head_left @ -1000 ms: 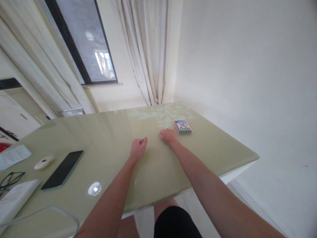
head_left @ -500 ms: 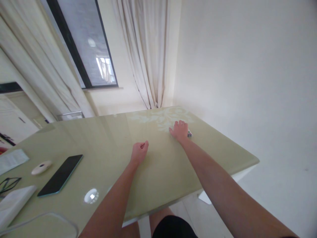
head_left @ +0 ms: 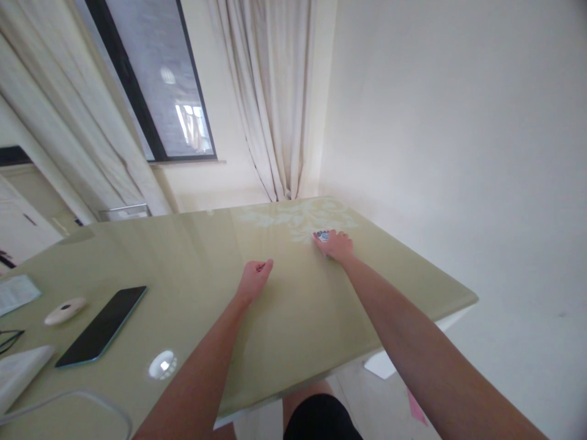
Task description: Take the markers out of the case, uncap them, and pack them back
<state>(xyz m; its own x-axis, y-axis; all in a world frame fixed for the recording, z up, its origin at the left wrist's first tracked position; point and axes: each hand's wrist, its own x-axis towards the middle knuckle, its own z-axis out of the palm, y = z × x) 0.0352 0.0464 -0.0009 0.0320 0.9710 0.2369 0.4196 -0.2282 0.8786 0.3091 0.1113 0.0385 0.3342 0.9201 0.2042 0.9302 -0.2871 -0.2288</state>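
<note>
On the table (head_left: 293, 311), my right hand (head_left: 338, 245) is closed about a small blue-and-white patterned object (head_left: 323, 235), which shows between the thumb and fingers. Part of this object is hidden by the hand, so I cannot tell its kind. My left hand (head_left: 255, 280) rests nearer me and to the left, curled into a fist. Whatever its fingers may hold is hidden. The two hands are apart.
At the left lie a black tablet (head_left: 103, 327), a pale oval mouse-like object (head_left: 65, 311), a white paper (head_left: 17, 293), part of a pair of glasses (head_left: 9, 339) and a white cable (head_left: 82, 396). A wall (head_left: 435, 153) borders the table's right side.
My right hand has turned and closed about the patterned object, which now shows at its left instead of its right. My left hand stays curled in nearly the same place.
</note>
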